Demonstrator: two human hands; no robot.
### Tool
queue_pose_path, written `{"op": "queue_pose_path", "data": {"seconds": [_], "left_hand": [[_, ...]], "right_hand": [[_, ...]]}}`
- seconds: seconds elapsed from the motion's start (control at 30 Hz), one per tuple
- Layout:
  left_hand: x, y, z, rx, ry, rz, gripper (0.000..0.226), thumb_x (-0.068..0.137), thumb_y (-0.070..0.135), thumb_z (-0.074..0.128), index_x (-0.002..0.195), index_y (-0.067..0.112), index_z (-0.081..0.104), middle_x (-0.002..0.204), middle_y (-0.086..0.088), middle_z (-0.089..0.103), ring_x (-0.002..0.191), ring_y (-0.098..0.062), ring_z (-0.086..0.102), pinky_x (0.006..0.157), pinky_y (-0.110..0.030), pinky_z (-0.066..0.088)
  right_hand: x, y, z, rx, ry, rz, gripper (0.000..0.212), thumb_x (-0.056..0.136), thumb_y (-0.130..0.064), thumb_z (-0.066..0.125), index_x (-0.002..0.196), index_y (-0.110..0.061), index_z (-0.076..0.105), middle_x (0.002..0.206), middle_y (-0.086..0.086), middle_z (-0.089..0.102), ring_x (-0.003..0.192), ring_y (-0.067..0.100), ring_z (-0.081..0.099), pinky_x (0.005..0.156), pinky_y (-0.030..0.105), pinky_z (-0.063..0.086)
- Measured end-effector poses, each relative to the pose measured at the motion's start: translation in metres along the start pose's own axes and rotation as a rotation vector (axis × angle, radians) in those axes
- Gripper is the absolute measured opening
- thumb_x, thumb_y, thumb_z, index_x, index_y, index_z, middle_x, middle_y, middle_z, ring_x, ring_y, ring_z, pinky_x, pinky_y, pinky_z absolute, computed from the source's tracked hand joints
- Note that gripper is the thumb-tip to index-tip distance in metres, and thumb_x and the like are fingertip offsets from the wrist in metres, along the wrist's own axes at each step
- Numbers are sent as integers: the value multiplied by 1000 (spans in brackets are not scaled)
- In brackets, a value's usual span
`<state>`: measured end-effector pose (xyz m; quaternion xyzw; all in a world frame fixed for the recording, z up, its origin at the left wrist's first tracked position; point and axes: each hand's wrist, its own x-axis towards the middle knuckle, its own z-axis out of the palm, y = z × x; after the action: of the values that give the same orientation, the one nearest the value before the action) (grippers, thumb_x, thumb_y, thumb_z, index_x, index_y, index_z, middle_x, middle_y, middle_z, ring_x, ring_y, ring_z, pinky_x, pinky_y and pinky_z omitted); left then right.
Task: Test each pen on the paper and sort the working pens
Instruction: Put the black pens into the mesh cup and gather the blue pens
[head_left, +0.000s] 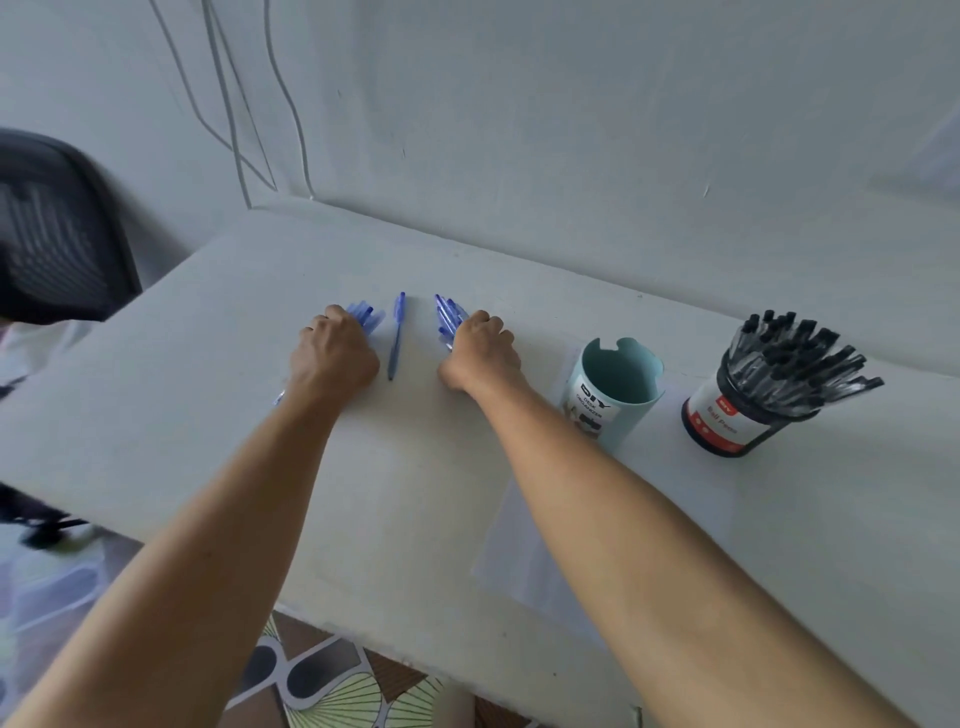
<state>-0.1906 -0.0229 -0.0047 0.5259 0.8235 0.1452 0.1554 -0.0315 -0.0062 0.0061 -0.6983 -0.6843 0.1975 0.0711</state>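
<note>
So the blue pens are in two bunches: the left bunch (366, 315) pokes out past the left hand (332, 356), and the right bunch (445, 318) past the right hand (480, 349). Both hands have fingers curled down over their pens. It looks like a grip, though the fingertips are hidden. One loose pen (396, 335) lies between the hands.

Risk imo: grabbing fistfuls lets a pen slip out, or tested and untested pens get mixed. The paper (519, 561) is under the right forearm, and the teal cup (613, 389) is just right of that hand.

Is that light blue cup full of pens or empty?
Empty, as far as shows: the teal cup stands upright, and the visible part of its inside holds no pens.
</note>
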Motion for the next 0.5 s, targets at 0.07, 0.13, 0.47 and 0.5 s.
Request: {"op": "queue_pose_path", "data": {"seconds": [0.07, 0.13, 0.47, 0.5], "left_hand": [[-3, 2, 0, 23, 18, -7, 28, 92, 8, 48, 119, -2, 46, 125, -26, 54, 120, -44, 50, 94, -46, 44], [-4, 1, 0, 43, 19, 3, 24, 92, 7, 48, 115, 1, 46, 124, -25, 56, 118, -43, 52, 90, -44, 43], [-14, 12, -32, -245, 252, 73, 25, 95, 25, 51, 107, 3, 49, 100, -20, 59, 92, -40, 54, 72, -37, 36], [-16, 14, -35, -311, 286, 105, 25, 95, 25, 53, 104, 2, 50, 94, -17, 58, 90, -39, 53, 71, -35, 34]], "right_hand": [[-1, 1, 0, -18, -5, -8, 52, 92, -14, 60, 134, 2, 34, 137, 17, 42, 127, 33, 45, 95, 37, 46], [-3, 1, -2, -24, -11, -17, 48, 93, -14, 58, 134, 2, 37, 137, 17, 45, 126, 34, 47, 95, 37, 46], [-25, -18, -34, 642, 227, -47, 11, 83, -17, 54, 91, -15, 60, 82, 2, 64, 77, 26, 60, 68, 29, 44], [-26, -21, -35, 715, 289, -79, 3, 83, -15, 55, 86, -16, 55, 74, -1, 60, 68, 21, 57, 61, 26, 42]]}}
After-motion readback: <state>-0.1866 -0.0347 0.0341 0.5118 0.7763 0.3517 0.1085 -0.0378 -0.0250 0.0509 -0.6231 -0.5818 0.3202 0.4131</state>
